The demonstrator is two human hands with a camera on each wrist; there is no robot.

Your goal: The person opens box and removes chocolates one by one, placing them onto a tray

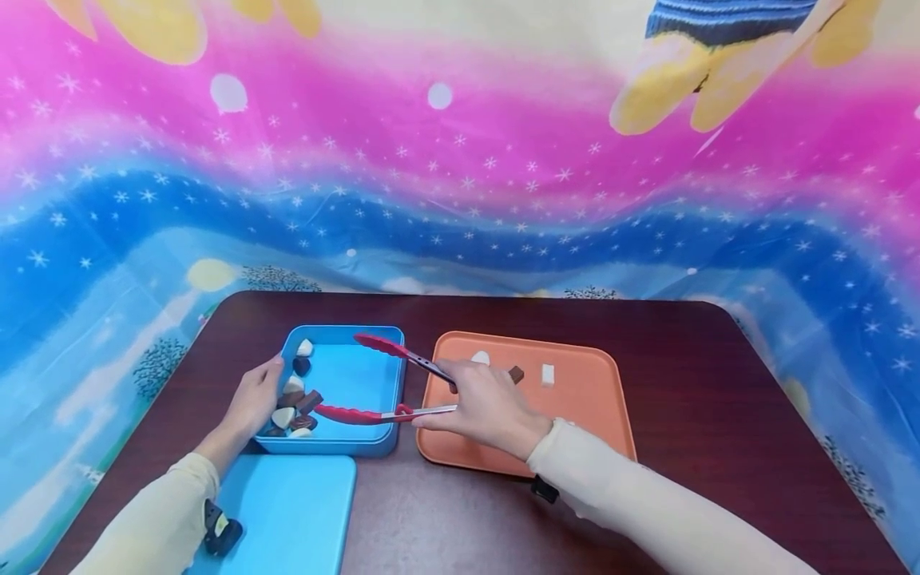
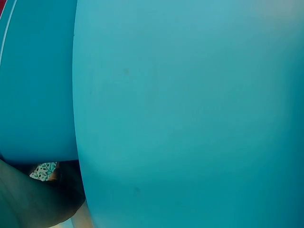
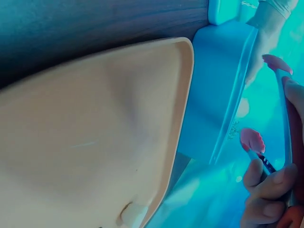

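My right hand (image 1: 496, 403) holds a pair of red-tipped tongs (image 1: 352, 414) by their metal arms. The tongs' arms are spread wide over the blue box (image 1: 397, 383), with nothing between the tips. Inside the box, brown and white chocolate-like pieces (image 1: 283, 417) lie gathered along the left side; the lower tip is close beside them. My left hand (image 1: 253, 402) touches the box's left wall, its fingers looking fairly straight along it. In the right wrist view, fingers (image 3: 273, 183) curl around the tongs, whose two tips stand apart.
To the right lies an orange tray (image 1: 611, 415) carrying a brown piece (image 1: 516, 374), a white block (image 1: 548, 374) and a rounded white piece (image 1: 480, 357). A blue lid (image 1: 295, 511) lies flat in front of the box. A printed cloth (image 1: 460, 200) hangs behind the dark table (image 1: 446, 519).
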